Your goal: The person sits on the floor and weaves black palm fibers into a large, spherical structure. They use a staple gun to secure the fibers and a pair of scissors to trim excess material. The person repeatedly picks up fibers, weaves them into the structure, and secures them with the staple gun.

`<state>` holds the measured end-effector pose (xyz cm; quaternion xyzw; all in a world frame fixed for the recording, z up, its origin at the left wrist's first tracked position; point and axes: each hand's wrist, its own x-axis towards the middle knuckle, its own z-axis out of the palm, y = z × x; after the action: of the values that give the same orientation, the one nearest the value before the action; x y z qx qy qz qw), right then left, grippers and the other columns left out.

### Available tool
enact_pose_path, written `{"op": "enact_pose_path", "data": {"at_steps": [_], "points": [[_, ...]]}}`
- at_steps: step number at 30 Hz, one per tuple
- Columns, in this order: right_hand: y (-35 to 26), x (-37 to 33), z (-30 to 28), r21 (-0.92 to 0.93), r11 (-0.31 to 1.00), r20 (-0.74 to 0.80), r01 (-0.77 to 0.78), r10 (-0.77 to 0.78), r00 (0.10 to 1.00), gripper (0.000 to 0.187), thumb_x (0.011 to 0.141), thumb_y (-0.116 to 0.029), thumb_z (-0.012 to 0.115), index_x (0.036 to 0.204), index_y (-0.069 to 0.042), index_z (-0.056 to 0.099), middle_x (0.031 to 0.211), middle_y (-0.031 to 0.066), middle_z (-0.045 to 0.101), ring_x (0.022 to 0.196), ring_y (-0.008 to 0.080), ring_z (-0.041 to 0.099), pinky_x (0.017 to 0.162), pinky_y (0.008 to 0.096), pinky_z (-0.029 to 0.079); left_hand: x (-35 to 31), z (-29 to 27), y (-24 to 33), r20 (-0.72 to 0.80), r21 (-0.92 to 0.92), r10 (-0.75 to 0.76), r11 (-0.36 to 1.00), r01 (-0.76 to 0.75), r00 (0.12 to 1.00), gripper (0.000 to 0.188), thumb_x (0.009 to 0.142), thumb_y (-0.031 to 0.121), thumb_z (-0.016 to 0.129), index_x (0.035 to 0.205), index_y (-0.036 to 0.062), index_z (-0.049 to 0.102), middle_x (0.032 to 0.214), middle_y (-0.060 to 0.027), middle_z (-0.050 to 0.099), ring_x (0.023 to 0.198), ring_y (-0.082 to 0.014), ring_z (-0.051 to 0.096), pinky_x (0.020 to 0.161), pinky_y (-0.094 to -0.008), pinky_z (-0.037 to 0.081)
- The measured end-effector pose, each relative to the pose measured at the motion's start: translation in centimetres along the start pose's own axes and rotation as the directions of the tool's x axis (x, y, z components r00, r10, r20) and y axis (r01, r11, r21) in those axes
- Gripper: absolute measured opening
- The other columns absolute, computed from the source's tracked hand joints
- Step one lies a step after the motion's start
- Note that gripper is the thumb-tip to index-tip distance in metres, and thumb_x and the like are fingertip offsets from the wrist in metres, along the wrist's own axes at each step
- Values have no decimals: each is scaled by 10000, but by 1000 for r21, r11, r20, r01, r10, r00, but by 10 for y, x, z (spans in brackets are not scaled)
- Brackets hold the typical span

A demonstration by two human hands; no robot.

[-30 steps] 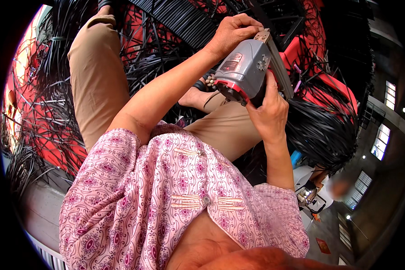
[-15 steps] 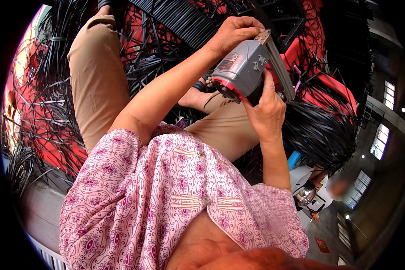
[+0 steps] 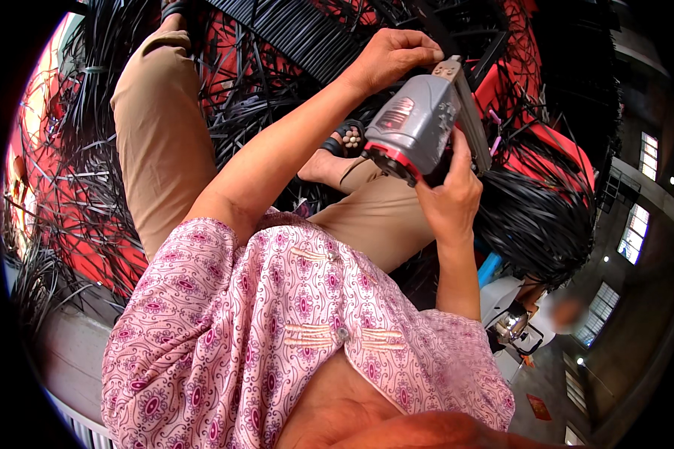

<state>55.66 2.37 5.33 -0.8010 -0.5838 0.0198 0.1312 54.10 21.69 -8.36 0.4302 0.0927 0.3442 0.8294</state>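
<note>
My right hand is wrapped round the handle of a grey pneumatic staple gun with red trim. Its long metal magazine runs along the far right side, and its nose points away from me. At the nose, my left hand is closed in a pinch, with the thumb and fingertips beside the metal tip. What sits between those fingertips is too small to make out. A dark frame bar lies just beyond them, next to a panel of woven black strips.
Loose black strips lie tangled over a red surface around my legs. A thick bundle of black strips hangs at the right, by a red edge. Farther right, another person is near a pale machine.
The staple gun has tilted and shifted slightly right and down, with my right hand still round it. Its nose has come a little away from my left fingertips, which have barely moved.
</note>
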Motion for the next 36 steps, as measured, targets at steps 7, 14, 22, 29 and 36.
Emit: {"op": "enact_pose_path", "data": {"at_steps": [7,14,22,29,36], "points": [[48,8,-37,291,879,-304,-377,458,835,389,741,-73,803,1048,9,579,796,49,654,656,151,622,649,286,506,-3,-1,2,24,60,19,998,-20,1000,162,949,128,648,987,-22,697,929,-40,705,879,-89,645,829,-214,513],[239,56,3,339,611,49,-715,748,662,316,729,-222,790,892,-2,630,649,69,631,523,143,603,538,288,492,-2,3,3,-17,418,225,887,-198,974,114,903,96,708,932,-10,683,830,5,589,784,-70,561,706,-213,461],[389,68,68,-95,536,182,-839,838,515,619,635,-370,851,1005,81,643,758,159,706,694,257,704,694,378,535,-1,-3,11,53,445,150,881,-158,987,90,907,75,695,963,7,673,833,13,589,791,-76,550,709,-229,452],[355,91,65,-367,509,-175,-779,784,595,859,651,-459,846,1259,48,512,1269,263,585,1172,387,583,987,475,468,4,-13,-8,44,249,94,963,-102,995,141,916,138,698,966,15,650,831,5,622,750,-76,571,689,-231,482],[167,171,-10,544,839,-325,-3,214,921,430,922,-115,666,1297,51,536,1063,138,706,906,160,689,768,247,545,17,-24,5,199,327,18,941,-84,980,172,945,161,668,1038,19,691,895,-24,694,843,-89,629,763,-260,515]]}}
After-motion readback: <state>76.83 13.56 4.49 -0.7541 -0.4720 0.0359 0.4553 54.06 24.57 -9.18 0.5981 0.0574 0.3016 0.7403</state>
